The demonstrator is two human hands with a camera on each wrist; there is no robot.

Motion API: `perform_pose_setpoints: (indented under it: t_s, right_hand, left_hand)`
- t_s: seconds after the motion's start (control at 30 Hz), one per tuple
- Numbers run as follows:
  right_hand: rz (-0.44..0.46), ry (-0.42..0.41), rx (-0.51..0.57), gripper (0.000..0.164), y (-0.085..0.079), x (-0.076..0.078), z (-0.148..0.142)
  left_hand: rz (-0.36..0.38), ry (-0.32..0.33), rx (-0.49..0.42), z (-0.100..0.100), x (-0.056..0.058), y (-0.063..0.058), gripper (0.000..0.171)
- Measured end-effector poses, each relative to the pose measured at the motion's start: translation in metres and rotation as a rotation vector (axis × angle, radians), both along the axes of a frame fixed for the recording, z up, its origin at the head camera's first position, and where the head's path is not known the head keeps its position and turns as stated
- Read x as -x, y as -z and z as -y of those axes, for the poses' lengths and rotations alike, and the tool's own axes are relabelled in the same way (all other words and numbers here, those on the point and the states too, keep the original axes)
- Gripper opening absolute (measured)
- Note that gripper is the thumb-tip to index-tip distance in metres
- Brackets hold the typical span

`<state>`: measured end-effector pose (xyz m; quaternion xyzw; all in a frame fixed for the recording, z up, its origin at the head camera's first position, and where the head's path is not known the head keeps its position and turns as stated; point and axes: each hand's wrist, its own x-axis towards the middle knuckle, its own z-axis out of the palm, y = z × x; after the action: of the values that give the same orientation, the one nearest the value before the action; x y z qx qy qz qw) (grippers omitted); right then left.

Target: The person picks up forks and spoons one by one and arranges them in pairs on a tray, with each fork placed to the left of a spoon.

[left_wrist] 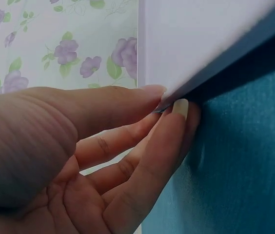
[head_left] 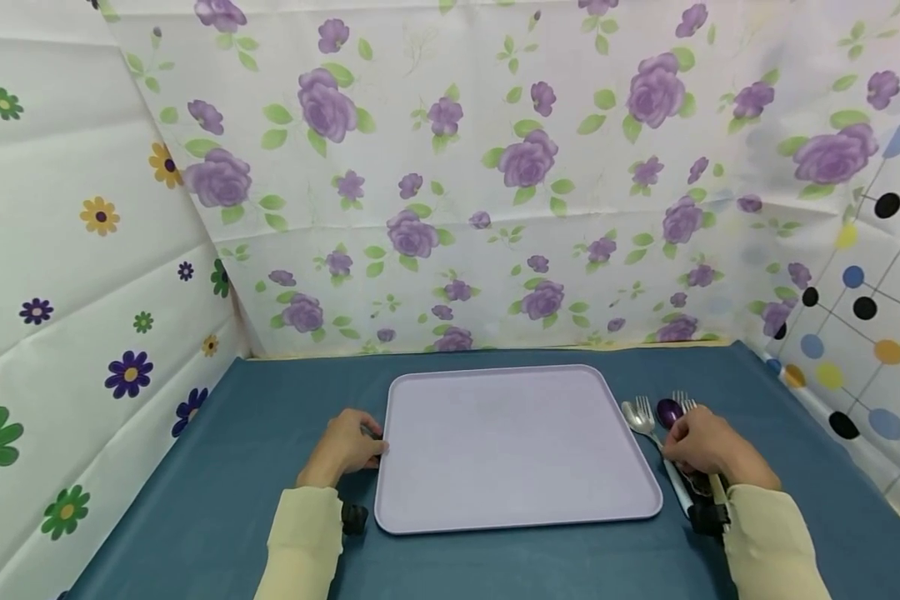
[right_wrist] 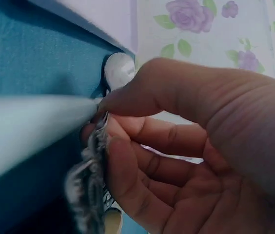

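Note:
A pale lavender rectangular tray (head_left: 517, 450) lies on the blue tabletop. At its left edge is my left hand (head_left: 348, 446), its thumb on the rim and fingertips under it, pinching the tray (left_wrist: 191, 39) in the left wrist view. Beside the tray's right side, my right hand (head_left: 705, 446) bends over a group of cutlery. Its thumb and fingers pinch an ornate silver handle (right_wrist: 91, 180); a blurred white handle (right_wrist: 35, 129) reaches the thumb tip. Which head belongs to the pinched handle I cannot tell. A silver spoon (head_left: 633, 416), fork (head_left: 644, 410) and purple spoon (head_left: 668, 412) project beyond the hand.
More fork tines (head_left: 681, 397) show behind the right hand. Blue cloth (head_left: 300, 383) covers the table. A purple-flowered sheet (head_left: 457, 183) hangs along the back, with patterned sheets at the left (head_left: 67, 275) and right (head_left: 870, 333).

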<state>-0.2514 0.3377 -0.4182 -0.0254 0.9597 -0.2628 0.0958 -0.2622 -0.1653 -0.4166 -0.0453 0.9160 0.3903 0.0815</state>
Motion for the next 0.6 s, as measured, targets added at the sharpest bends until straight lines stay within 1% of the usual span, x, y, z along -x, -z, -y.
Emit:
perform_pose_setpoints:
  t_s: [0.1,0.3,0.47,0.6]
  right_hand:
    - [-0.002,-0.003,0.011,0.009,0.0022,0.0004,0.0009]
    - [-0.016,0.0,-0.003,0.008,0.0043,-0.0004,0.0003]
    - [-0.031,0.033,-0.013,0.007,0.0012,-0.0005,-0.0026]
    - [-0.049,0.063,-0.039,0.01,-0.0026,-0.0008,-0.007]
  left_hand:
    - [-0.001,0.004,0.007,0.0001,-0.0013,0.0004,0.019]
    - [0.005,0.002,0.013,0.0002,-0.0028,0.0029,0.021]
    - [0.002,0.0,-0.002,0.0014,-0.003,0.0024,0.022]
    - [0.001,-0.001,0.01,-0.0002,-0.0019,0.0005,0.022]
